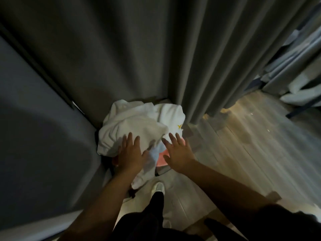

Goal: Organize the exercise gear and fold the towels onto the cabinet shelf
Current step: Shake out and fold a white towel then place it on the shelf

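- Bottom centre I see a white shoe [159, 186] on the floor [243, 136];
- just above it my left hand [130, 153], fingers straight and spread, lies flat on the towels [135, 122];
- my right hand [178, 153], fingers equally wide, is at the heap's right edge over a pink cloth [163, 158]; contact I cannot tell;
- the white towels lie crumpled mid-frame, in a corner;
- behind, a grey curtain [199, 58] fills the upper frame.

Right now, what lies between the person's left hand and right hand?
In the head view, a hanging fold of the white towel pile lies between the left hand and the right hand, with a pink cloth showing beside it.
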`<move>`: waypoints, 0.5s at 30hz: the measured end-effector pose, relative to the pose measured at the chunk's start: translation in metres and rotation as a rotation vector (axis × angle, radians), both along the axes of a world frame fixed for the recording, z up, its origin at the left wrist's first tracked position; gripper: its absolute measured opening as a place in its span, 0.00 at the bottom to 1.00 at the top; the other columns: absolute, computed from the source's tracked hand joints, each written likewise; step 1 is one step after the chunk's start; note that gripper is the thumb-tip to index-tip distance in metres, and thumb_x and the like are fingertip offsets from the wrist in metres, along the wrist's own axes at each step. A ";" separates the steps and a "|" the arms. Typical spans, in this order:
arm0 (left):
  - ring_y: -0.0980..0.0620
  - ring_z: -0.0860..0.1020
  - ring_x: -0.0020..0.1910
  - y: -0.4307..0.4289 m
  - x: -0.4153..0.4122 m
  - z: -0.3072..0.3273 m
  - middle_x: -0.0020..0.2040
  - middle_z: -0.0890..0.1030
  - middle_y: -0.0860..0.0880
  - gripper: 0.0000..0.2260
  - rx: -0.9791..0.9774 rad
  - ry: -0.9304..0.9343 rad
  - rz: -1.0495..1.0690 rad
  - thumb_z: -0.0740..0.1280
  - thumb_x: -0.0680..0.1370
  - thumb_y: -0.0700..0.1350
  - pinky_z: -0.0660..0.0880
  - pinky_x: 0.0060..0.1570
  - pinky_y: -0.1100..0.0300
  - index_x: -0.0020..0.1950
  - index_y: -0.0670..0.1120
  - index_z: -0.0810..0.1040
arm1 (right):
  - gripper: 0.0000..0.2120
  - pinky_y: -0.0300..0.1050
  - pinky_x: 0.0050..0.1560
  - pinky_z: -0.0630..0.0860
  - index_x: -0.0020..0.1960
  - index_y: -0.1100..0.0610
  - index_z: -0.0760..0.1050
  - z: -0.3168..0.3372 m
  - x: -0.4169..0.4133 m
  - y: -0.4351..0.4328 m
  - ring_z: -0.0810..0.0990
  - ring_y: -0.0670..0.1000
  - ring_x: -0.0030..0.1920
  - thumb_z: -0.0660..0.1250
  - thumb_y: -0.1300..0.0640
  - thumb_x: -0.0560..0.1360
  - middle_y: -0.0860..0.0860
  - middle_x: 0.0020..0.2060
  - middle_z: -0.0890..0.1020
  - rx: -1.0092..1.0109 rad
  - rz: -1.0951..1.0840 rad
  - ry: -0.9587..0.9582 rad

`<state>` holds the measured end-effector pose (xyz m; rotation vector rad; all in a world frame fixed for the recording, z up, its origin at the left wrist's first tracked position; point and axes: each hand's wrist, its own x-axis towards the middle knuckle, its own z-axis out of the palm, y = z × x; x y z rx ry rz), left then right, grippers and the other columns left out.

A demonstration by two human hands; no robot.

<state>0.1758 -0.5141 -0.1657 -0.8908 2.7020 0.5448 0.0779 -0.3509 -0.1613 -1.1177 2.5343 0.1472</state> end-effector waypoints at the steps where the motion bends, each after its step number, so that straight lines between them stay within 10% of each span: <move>1: 0.45 0.46 0.79 -0.008 -0.007 -0.002 0.81 0.47 0.46 0.30 -0.013 -0.007 0.028 0.61 0.81 0.56 0.53 0.76 0.45 0.79 0.49 0.54 | 0.32 0.63 0.75 0.46 0.80 0.49 0.45 -0.001 -0.011 -0.009 0.43 0.60 0.79 0.53 0.42 0.82 0.55 0.80 0.45 0.006 0.018 -0.004; 8: 0.42 0.54 0.77 -0.057 -0.042 -0.016 0.79 0.51 0.44 0.36 0.109 -0.194 0.181 0.67 0.78 0.53 0.60 0.72 0.47 0.79 0.48 0.52 | 0.36 0.62 0.75 0.47 0.80 0.48 0.43 -0.011 -0.072 -0.065 0.45 0.58 0.79 0.60 0.45 0.80 0.54 0.80 0.46 0.032 0.126 -0.114; 13: 0.42 0.77 0.59 -0.061 -0.040 -0.029 0.62 0.75 0.40 0.16 -0.177 -0.061 0.193 0.65 0.78 0.42 0.77 0.52 0.51 0.65 0.42 0.74 | 0.36 0.59 0.71 0.60 0.79 0.51 0.48 -0.018 -0.094 -0.090 0.62 0.59 0.74 0.63 0.51 0.78 0.57 0.77 0.57 -0.007 0.323 -0.098; 15: 0.42 0.70 0.68 -0.055 -0.033 -0.040 0.72 0.68 0.40 0.23 -0.071 -0.189 0.257 0.61 0.82 0.49 0.70 0.62 0.50 0.75 0.43 0.63 | 0.36 0.57 0.68 0.65 0.79 0.50 0.49 -0.023 -0.102 -0.095 0.65 0.60 0.71 0.63 0.53 0.77 0.57 0.75 0.60 -0.016 0.388 -0.088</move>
